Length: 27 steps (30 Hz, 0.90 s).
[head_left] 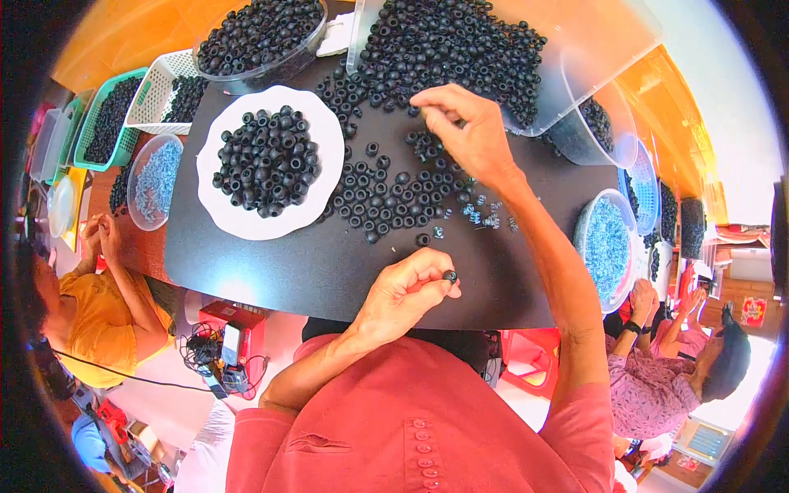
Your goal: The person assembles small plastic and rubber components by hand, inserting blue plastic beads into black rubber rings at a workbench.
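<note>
My left hand (407,287), low centre of the frame, is pinching one black ring (449,276) between thumb and fingertips, held just over the near edge of the black counter (271,271). My right hand (464,131) is up in the middle, fingers pressed together and picking at the loose rings (386,197) scattered there; whether it has one in its grip I can't tell. A few small silver parts (485,218) lie just right of that scatter.

The white plate (325,135) at left centre carries a good heap of rings, so I judge a fair share is done. There's plenty left, though: the clear bin (592,41) tipped at top centre spills a big mass of rings onto the counter, and a clear bowl (255,78) at upper left is full of them too. A bowl of silver parts (604,242) sits at the right edge, another (154,181) at the left. People sit on either side, their hands well apart from mine.
</note>
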Motion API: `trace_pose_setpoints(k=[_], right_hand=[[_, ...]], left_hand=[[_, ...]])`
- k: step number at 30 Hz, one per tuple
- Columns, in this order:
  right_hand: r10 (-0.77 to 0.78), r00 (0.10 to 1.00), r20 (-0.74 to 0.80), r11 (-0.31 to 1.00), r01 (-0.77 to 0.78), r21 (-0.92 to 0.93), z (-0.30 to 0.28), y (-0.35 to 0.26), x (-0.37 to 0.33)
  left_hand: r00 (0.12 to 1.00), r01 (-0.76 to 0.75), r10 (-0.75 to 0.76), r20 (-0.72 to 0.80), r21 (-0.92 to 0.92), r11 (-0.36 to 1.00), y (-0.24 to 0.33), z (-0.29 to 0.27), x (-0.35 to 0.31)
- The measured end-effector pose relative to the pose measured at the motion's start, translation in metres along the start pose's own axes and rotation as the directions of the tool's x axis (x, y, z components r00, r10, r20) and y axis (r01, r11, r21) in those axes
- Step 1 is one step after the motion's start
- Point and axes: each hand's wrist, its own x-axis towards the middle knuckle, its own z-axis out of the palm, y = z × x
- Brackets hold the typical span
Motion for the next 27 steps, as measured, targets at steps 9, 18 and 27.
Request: trace_pose_setpoints(k=[9, 18, 27], right_hand=[[-0.181, 0.941, 0.286, 0.949, 0.243, -0.201, -0.001, 0.002, -0.001], [-0.061, 0.976, 0.209, 0.992, 0.082, -0.093, -0.003, -0.006, 0.0], [-0.194, 0.896, 0.399, 0.828, 0.368, -0.423, 0.025, -0.021, -0.004]], left_hand=[[1.0, 0.013, -0.013, -0.018, 0.004, 1.0, 0.004, 0.0, -0.001], [1.0, 0.011, -0.012, -0.012, -0.02, 1.0, 0.004, 0.0, 0.0], [1.0, 0.011, -0.011, -0.014, 0.005, 1.0, 0.003, 0.0, 0.0]])
